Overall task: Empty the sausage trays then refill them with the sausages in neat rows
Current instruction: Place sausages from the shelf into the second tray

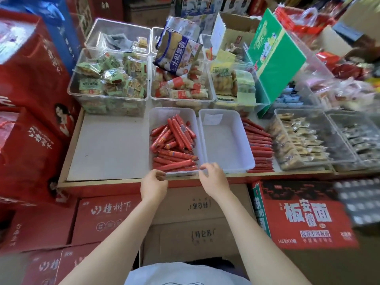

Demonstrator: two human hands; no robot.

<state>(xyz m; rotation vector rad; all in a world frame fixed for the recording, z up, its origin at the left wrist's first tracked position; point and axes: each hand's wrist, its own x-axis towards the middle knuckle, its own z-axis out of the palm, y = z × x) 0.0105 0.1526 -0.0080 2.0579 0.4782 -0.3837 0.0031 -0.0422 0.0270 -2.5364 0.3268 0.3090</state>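
Both hands are closed on the near rim of the full sausage tray (pixel 152 120): the left hand (pixel 154 183) pinches the rim at the near-left corner, the right hand (pixel 211 177) pinches it at the near-right corner, fingers curled over the lip and thumbs apparently beneath, though the undersides are hidden. The grip sits on one short edge only — the far edge, at twelve o'clock from the hands, is unsupported. The red sausages (pixel 174 145) inside lie in a loose heap, some crossed, some lengthwise, piled higher toward the far half. Judgement: if the tray is lifted or tipped from this edge alone, the thin white plastic may flex and the load slide to the far end, spilling over the rim onto the tabletop (pixel 107 147) or under the clear snack bins (pixel 107 79) at eleven to twelve o'clock. The empty tray (pixel 226 145) stands touching at two o'clock; its left wall overlaps the full tray's right rim, so a pull toward the body could drag or tilt it. Further out at three o'clock a stacked row of loose sausages (pixel 260 149) lies against the empty tray's right wall, apparently held in place by it — shifting that tray may let the row roll. The near edge of the tabletop lies just under the hands; sausages escaping at six o'clock would drop onto the cartons (pixel 197 204) below. The open patch of tabletop at nine o'clock looks the safer place to empty onto.
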